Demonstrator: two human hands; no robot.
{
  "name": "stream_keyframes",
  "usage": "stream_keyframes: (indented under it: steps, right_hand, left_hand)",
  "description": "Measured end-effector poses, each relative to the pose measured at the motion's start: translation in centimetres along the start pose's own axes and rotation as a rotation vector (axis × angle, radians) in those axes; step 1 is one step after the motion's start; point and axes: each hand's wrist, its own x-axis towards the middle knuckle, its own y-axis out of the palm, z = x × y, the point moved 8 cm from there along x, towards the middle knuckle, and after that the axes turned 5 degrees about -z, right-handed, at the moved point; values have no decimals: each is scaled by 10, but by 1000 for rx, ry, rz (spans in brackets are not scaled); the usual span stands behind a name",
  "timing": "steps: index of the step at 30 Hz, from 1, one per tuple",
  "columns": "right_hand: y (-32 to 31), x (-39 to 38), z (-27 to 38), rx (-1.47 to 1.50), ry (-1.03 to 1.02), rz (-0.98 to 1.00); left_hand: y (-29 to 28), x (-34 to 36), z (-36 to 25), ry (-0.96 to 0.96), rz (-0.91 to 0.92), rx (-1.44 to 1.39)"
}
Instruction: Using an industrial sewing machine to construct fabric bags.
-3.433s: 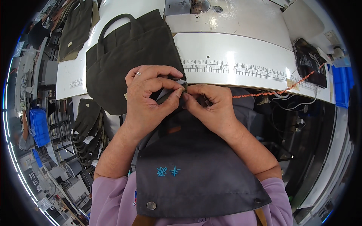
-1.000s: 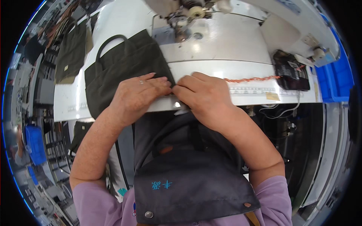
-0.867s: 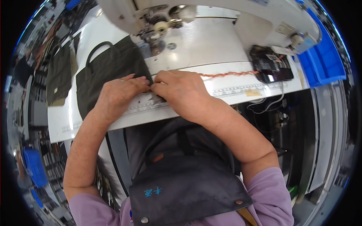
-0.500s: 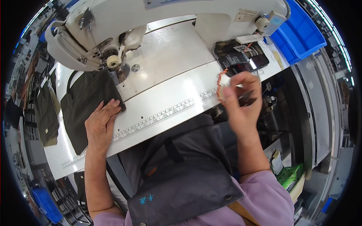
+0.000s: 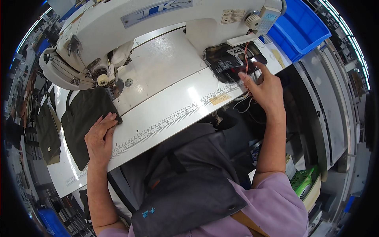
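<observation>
My left hand (image 5: 100,136) lies flat on a dark green fabric piece (image 5: 81,122) with a strap-like loop at its top. The piece sits beside the needle area of a white sewing machine (image 5: 152,33). At the table's right front edge, my right hand (image 5: 267,89) has thumb and forefinger apart. Between or just behind them runs a red-and-white twisted cord (image 5: 246,55), which hangs down past the table edge. The other fingers are partly hidden, and no held thing shows. Close to the fingertips lies a dark plastic packet (image 5: 227,65) with a label.
A ruler strip (image 5: 173,121) runs along the front of the white table (image 5: 158,71). More dark green pieces (image 5: 48,132) lie at the far left. A blue bin (image 5: 302,31) stands at the back right, and a green basket (image 5: 303,179) is lower right.
My right hand has moved up and right, and its fingers have opened. The dark metal tool seen in it is out of sight. My left hand stays on the fabric; the whole view has shifted slightly.
</observation>
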Motion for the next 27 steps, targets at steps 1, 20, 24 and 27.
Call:
stream_keyframes:
  steps: [1,20,24,27]
  right_hand:
    - [-1,3,-5,1,1,-4]
    - [74,-117,238,431,-1066,323]
    - [98,-109,282,436,-1260,327]
    - [113,-103,304,405,-1387,324]
  left_hand:
    - [0,1,0,1,-5,0]
    - [2,1,-15,364,36,245]
    - [-8,0,-5,264,-21,90]
    - [-9,2,7,186,-12,-11]
